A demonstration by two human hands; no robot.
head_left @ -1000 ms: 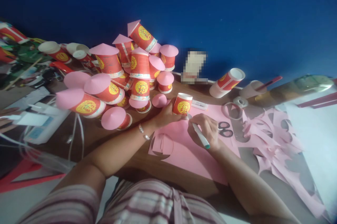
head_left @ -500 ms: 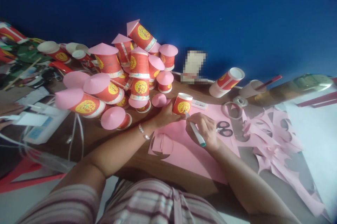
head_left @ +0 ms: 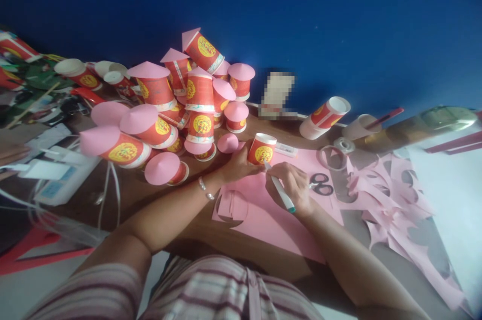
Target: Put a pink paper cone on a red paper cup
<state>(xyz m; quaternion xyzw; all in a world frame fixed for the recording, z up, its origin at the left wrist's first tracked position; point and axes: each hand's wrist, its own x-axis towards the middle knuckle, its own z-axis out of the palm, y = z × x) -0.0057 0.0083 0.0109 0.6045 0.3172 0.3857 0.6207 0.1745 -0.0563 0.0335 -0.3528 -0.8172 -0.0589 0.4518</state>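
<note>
the left hand is clasped round the near-left side of a red paper cup, which stands on the far edge of a pink paper sheet; which end of the cup is down cannot be told. the right hand is closed on a white pen, its tip at the foot of the cup on the side facing that hand. judgement: the line at the cup's foot will come clean only if the left hand presses the cup flat so it cannot creep, and the pen rides against the cup wall at one steady lean, the wrist turning rather than the cup. the sector under the left hand's fingers is blocked to the pen and would call for a change of hold. room: scissors lie just beyond the right hand's knuckles, touching or nearly so, and a tape roll lies past them; cut pink scraps crowd that outer side. a pile of coned cups stands close outside the left hand. open sheet lies on the near side of both hands, toward the body, ending at the tabletop edge.
</note>
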